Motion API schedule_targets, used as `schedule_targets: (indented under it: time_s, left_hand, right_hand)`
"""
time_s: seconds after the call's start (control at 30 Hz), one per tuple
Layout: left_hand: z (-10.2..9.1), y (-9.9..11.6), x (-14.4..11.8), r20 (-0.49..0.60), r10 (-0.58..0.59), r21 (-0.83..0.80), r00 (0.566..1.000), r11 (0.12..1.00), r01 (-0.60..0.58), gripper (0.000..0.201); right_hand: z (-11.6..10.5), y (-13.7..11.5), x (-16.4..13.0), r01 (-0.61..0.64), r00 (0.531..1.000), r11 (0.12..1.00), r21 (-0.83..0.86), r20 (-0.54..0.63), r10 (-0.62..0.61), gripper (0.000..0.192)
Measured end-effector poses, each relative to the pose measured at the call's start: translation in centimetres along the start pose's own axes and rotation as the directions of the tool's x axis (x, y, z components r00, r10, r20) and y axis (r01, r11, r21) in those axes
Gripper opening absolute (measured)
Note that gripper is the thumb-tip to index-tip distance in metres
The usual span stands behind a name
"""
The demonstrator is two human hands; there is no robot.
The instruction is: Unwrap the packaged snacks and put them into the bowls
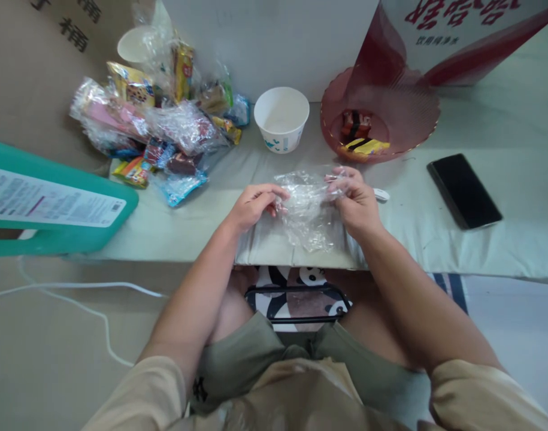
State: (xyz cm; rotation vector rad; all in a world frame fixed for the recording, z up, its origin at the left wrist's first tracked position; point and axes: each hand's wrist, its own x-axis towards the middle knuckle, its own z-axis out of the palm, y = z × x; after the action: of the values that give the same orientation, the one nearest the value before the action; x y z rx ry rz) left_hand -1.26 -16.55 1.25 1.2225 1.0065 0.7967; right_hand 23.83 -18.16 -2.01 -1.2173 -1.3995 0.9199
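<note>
I am holding a clear bag (306, 209) at the near edge of the table (435, 239). My left hand (254, 206) is pinching one side and my right hand (355, 200) is pinching the other. I am pulling gently, so it should not rip.

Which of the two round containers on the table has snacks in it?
The translucent red plastic dish, holding wrapped snacks. The white paper bowl beside it is empty.

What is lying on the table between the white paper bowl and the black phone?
In the head view, the red plastic dish with wrapped snacks inside lies between the white paper bowl and the black phone. Otherwise only bare table cover.
</note>
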Motion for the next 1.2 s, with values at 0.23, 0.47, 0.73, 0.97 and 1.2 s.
schedule_targets:
  time_s: [0.23,0.47,0.73,0.97,1.2]
  left_hand:
    - [-0.5,-0.9,0.9,-0.218,0.167,-0.035,0.962,0.983,-0.179,0.036]
    - [-0.2,0.7,0.7,-0.33,0.012,-0.312,0.944,0.942,-0.121,0.043]
    - [0.5,1.8,-0.2,-0.279,-0.008,-0.349,0.96,0.933,-0.093,0.06]
    - [0.5,0.3,1.0,-0.323,0.094,-0.332,0.942,0.92,-0.206,0.044]
    - [1.4,0.6,1.2,0.039,0.03,-0.273,0.999,0.962,-0.018,0.075]
  right_hand:
    - [-1.0,-0.5,-0.3,0.25,0.949,0.935,-0.253,0.253,-0.185,0.011]
    - [-0.3,-1.5,-0.7,0.088,0.986,0.984,-0.156,0.157,-0.064,0.016]
    - [2.2,-2.5,-0.7,-0.419,0.903,0.862,0.283,0.232,0.363,0.064]
    - [1.6,-5.2,-1.1,-0.094,0.994,0.995,-0.038,0.046,0.096,0.019]
    - [1.1,-6.1,-1.5,-0.211,0.977,0.953,0.215,0.081,0.198,0.035]
